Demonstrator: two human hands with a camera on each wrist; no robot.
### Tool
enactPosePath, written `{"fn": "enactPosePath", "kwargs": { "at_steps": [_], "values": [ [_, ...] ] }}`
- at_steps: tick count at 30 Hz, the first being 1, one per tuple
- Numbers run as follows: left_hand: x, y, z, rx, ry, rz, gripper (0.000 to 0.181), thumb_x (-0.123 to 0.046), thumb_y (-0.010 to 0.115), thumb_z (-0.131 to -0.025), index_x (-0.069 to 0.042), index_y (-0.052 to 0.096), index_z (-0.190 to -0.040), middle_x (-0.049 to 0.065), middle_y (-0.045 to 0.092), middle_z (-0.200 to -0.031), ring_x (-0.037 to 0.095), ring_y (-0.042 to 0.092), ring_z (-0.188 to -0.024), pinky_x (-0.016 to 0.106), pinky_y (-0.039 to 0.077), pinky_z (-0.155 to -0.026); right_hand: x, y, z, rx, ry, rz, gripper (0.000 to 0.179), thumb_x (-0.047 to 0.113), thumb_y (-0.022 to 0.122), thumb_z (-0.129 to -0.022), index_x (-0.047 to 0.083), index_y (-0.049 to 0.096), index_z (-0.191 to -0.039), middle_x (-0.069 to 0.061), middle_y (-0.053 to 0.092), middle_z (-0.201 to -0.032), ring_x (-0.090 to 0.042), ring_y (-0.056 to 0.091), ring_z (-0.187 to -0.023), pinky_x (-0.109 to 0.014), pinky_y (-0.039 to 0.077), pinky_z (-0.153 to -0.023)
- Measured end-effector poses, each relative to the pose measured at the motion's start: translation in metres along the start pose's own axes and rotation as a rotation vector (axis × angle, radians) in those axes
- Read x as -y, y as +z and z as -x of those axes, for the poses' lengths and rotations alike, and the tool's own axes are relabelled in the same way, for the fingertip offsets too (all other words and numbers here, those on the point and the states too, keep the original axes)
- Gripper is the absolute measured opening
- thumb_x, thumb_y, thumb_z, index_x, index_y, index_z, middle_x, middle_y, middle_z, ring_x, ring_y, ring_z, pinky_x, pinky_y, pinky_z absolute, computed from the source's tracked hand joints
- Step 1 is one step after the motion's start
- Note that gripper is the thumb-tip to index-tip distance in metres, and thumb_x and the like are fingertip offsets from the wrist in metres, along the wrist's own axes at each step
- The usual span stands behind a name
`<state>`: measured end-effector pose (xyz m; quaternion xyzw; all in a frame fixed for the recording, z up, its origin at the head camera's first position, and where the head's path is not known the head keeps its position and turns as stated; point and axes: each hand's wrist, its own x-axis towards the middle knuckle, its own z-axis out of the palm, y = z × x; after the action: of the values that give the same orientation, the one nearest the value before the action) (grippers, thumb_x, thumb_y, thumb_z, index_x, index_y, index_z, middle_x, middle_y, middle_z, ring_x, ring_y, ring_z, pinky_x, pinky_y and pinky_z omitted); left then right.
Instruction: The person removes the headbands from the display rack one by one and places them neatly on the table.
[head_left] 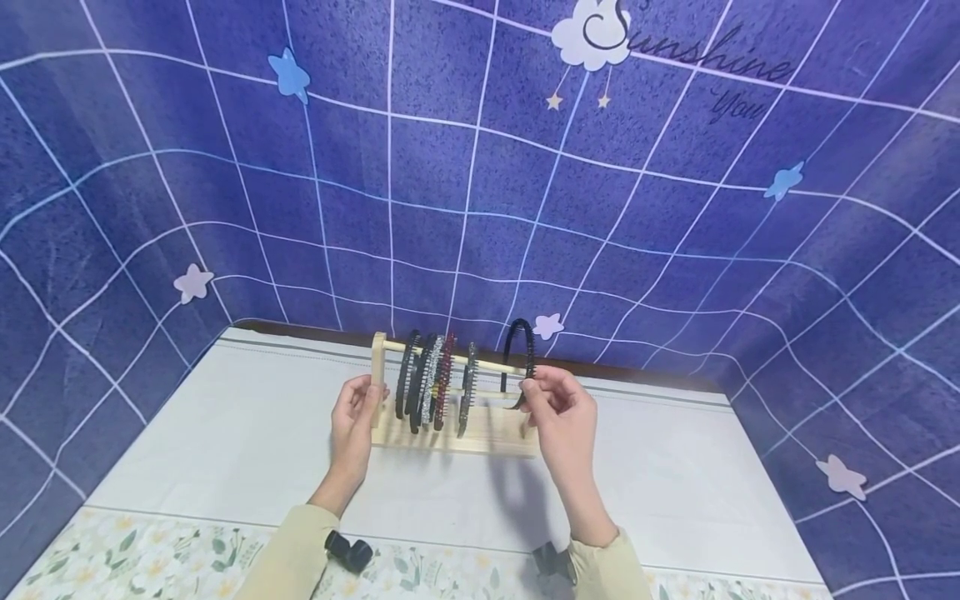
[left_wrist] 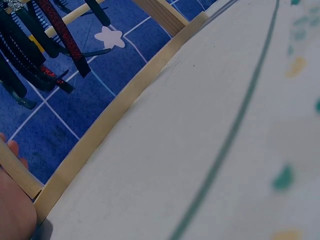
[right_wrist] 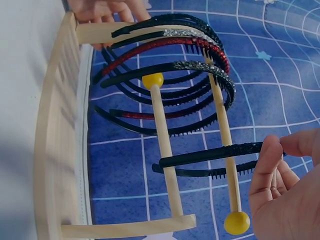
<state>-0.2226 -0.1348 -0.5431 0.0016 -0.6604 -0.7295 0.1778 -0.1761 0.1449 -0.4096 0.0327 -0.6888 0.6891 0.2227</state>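
Note:
A wooden headband rack (head_left: 487, 435) stands on the table, with several toothed headbands hanging over its rods. Among them are a silver glittery headband (head_left: 428, 392), a red headband (head_left: 446, 375) and a dark sparkly headband (head_left: 469, 385) set apart to the right. My left hand (head_left: 350, 425) holds the rack's left upright (left_wrist: 17, 170), fingers on one side and palm on the other. At the rack's right end, my right hand (head_left: 566, 417) pinches a black headband (right_wrist: 200, 157) between thumb and fingers. That headband's loop encloses the upper rod (right_wrist: 229, 175), near its yellow ball end (right_wrist: 237, 222).
White cloth (head_left: 225, 425) covers the table, with a floral strip (head_left: 427, 575) along the front. Behind the table hangs a blue gridded curtain (head_left: 420, 150) that also closes in both sides. A lower rod (right_wrist: 162, 130) bears another yellow ball (right_wrist: 153, 80).

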Motion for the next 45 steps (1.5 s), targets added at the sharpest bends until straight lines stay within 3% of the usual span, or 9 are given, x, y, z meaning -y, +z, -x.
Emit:
{"fn": "enactPosePath", "kwargs": {
  "at_steps": [11, 19, 26, 45],
  "values": [
    [0.001, 0.001, -0.001, -0.003, 0.001, -0.013, 0.034, -0.025, 0.052, -0.12, -0.001, 0.054, -0.144, 0.024, 0.063, -0.137, 0.023, 0.068, -0.129, 0.016, 0.054, -0.112, 0.005, -0.006, -0.001, -0.009, -0.048, 0.006, 0.014, -0.008, 0.077, -0.099, -0.013, 0.072, -0.11, 0.001, 0.073, -0.082, -0.005, 0.065, -0.06, -0.019, 0.056, -0.05],
    [0.004, -0.001, 0.0, 0.0, 0.009, -0.011, 0.033, -0.022, 0.052, -0.12, 0.0, 0.054, -0.144, 0.005, 0.068, -0.13, 0.025, 0.068, -0.129, 0.016, 0.054, -0.112, 0.004, -0.008, -0.002, -0.028, -0.079, -0.01, 0.014, -0.008, 0.077, -0.099, -0.013, 0.072, -0.11, 0.0, 0.072, -0.08, -0.005, 0.063, -0.058, -0.017, 0.055, -0.048],
    [0.003, 0.0, 0.0, -0.003, 0.008, -0.006, 0.032, -0.021, 0.052, -0.12, 0.0, 0.054, -0.143, 0.024, 0.064, -0.137, 0.019, 0.068, -0.126, 0.016, 0.054, -0.111, 0.009, -0.014, -0.004, -0.051, -0.107, -0.014, 0.016, -0.007, 0.077, -0.099, -0.016, 0.071, -0.111, 0.007, 0.072, -0.08, -0.002, 0.063, -0.058, -0.015, 0.053, -0.049],
    [0.003, 0.0, -0.002, -0.004, -0.005, 0.002, 0.031, -0.024, 0.051, -0.121, -0.003, 0.054, -0.143, 0.021, 0.065, -0.137, 0.014, 0.068, -0.125, 0.015, 0.053, -0.112, 0.017, -0.026, -0.01, -0.084, -0.115, -0.037, 0.018, -0.008, 0.075, -0.099, -0.018, 0.068, -0.113, 0.006, 0.073, -0.081, -0.004, 0.063, -0.059, -0.015, 0.053, -0.05]
  ]
}}
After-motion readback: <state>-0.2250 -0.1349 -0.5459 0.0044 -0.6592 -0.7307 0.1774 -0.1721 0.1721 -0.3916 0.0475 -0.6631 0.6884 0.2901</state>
